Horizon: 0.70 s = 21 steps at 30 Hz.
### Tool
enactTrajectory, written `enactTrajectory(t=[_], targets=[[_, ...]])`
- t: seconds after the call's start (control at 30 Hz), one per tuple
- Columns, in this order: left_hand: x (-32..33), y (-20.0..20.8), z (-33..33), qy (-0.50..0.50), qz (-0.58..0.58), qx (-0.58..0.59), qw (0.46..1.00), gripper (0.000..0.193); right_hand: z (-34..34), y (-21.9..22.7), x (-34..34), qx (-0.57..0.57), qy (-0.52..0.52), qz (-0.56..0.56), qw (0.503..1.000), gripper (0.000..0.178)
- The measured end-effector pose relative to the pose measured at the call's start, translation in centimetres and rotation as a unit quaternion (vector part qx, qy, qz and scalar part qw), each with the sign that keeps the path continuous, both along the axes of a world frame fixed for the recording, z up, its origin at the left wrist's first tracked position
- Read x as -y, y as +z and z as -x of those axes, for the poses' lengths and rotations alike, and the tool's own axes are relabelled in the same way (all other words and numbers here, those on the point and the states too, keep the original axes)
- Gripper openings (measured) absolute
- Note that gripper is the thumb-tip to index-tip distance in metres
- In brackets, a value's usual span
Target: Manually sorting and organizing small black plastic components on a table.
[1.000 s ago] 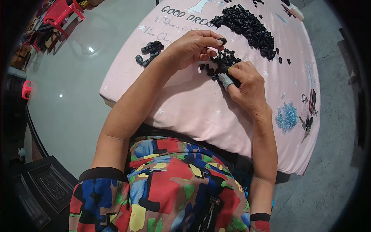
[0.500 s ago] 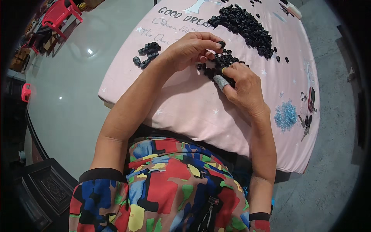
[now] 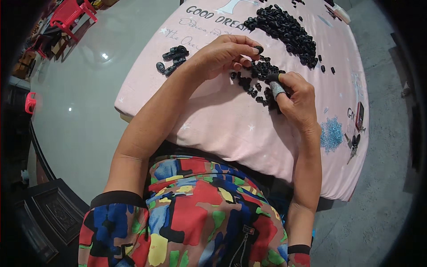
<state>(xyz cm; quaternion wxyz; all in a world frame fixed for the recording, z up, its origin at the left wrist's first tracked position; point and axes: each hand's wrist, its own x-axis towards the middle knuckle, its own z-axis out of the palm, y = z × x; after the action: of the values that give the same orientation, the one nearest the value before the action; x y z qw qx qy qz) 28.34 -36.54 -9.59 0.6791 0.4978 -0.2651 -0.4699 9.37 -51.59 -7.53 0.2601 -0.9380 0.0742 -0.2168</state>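
Observation:
My left hand (image 3: pixel 222 55) pinches a small black oval plastic piece (image 3: pixel 258 50) between thumb and index finger, its other fingers curled loosely. Below it lies a loose heap of small black plastic parts (image 3: pixel 264 69) on the pink cloth. My right hand (image 3: pixel 301 100) is at the right side of this heap, thumb and index finger bent toward each other. Grey wrapping (image 3: pixel 276 89) covers its thumb. Black with a yellow edge shows at its index fingertip; whether that is a cover or a part, I cannot tell. What lies between these fingers is hidden.
A bigger heap of black parts (image 3: pixel 284 33) lies farther back. Several larger black oval pieces (image 3: pixel 175 58) sit left of my left hand. Blue beads (image 3: pixel 332 134), keys (image 3: pixel 354 147) and a dark red-edged device (image 3: pixel 360 116) lie at the right. A red chair (image 3: pixel 66 18) stands far left.
My right hand has shifted right and slightly up, uncovering more loose parts at the front of the small heap. The left hand still pinches its oval piece in nearly the same spot.

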Motion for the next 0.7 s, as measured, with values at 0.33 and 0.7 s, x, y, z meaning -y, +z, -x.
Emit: enactTrajectory(t=[0.33, 0.7], targets=[[0.0, 0.3, 0.2, 0.000, -0.010, -0.003, 1.000, 0.023, -0.6, -0.1, -1.7, -0.012, 0.078, 0.104, 0.991, 0.016], [0.1, -0.2, 0.2, -0.010, -0.006, 0.005, 1.000, 0.026, -1.0, 0.2, -1.9, -0.076, 0.062, 0.132, 0.986, 0.024]])
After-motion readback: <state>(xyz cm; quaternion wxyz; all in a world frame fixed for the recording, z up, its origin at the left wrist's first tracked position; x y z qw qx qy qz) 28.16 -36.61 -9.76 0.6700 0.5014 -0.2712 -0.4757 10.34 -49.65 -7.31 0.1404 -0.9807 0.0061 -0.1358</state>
